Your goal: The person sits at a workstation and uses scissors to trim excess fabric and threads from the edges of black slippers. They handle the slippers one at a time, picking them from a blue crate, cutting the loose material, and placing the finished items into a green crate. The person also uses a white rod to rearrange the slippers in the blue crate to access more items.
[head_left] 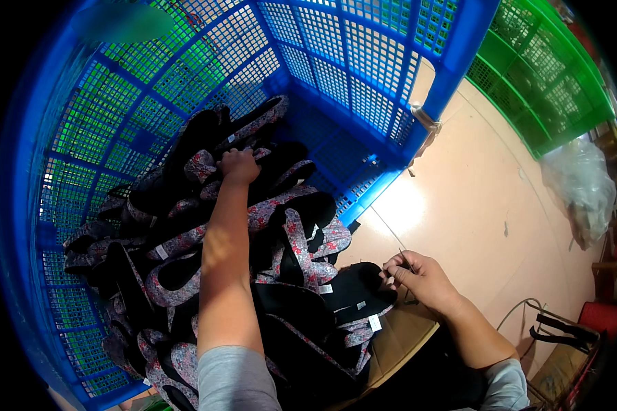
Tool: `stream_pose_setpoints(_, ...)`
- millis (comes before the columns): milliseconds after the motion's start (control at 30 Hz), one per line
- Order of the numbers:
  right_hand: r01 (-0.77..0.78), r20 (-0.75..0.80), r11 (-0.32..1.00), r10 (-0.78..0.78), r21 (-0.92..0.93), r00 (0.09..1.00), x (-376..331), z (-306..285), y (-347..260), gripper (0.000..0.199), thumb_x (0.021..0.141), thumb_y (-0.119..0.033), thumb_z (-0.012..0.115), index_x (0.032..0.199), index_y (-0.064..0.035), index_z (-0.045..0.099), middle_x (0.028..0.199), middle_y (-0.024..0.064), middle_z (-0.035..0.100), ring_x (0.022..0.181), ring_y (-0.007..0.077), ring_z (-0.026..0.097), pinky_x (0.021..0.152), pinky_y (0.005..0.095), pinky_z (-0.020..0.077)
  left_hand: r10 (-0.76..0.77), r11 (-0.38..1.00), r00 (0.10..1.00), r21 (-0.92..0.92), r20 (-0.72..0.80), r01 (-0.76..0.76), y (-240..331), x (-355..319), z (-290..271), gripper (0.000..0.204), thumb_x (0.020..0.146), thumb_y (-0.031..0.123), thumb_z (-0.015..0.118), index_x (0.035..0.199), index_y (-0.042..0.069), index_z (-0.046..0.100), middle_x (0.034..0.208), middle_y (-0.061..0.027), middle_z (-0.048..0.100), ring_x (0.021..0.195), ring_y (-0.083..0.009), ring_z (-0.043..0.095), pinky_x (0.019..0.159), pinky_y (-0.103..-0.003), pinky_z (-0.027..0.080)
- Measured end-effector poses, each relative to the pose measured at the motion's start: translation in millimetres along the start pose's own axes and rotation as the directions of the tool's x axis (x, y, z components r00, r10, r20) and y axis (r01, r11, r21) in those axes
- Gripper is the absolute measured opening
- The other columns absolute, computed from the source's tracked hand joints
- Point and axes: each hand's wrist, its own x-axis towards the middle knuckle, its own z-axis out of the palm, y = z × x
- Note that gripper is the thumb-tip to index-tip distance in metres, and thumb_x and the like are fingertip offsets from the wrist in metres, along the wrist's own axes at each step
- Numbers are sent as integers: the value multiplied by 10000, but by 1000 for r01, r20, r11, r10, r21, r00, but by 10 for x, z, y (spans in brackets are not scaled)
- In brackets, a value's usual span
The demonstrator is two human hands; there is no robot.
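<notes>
Many fabric pieces, black on one face and grey-and-red floral on the other, are heaped in a large blue plastic basket. Over the far part of the heap, my left hand has its fingers curled around a floral fabric piece. At the near right, my right hand is closed in a pinch at the end of a black fabric piece with small white tags. A thin dark item shows by these fingers; its kind cannot be made out.
Brown cardboard lies under the near right pieces. A green crate stands on the tiled floor at the far right, with a clear plastic bag beside it. A box with black straps sits at the lower right.
</notes>
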Motion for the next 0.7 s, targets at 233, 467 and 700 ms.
stream_pose_setpoints(233, 22, 8, 999, -22, 48, 1000, 15, -15, 35, 151, 998, -159, 580, 1014, -20, 638, 941, 12, 666, 750, 80, 574, 691, 242, 475, 233, 970, 972, 77, -18, -231, -286, -71, 140, 430, 827, 375, 728, 1203, 173, 681, 1221, -103, 598, 1191, -311, 546, 989, -478, 476)
stream_pose_setpoints(467, 7, 2, 998, -7, 67, 1000, 6, -22, 24, 149, 998, -143, 576, 1014, -8, 636, 944, 28, 673, 751, 84, 582, 712, 243, 495, 550, 818, 794, -22, -261, -574, -900, -861, -346, 385, 662, 230, 796, 1001, 78, 698, 1021, -126, 595, 954, -347, 589, 826, -452, 510)
stream_pose_setpoints(700, -4, 17, 998, 3, 69, 1000, 20, -10, 26, 133, 998, -118, 572, 1003, 5, 622, 945, 63, 683, 761, 105, 611, 721, 247, 513, 501, 836, 840, 371, -211, -405, -1329, -2758, -684, 391, 767, 131, 643, 1154, 76, 629, 1089, -161, 556, 980, -351, 556, 845, -418, 488)
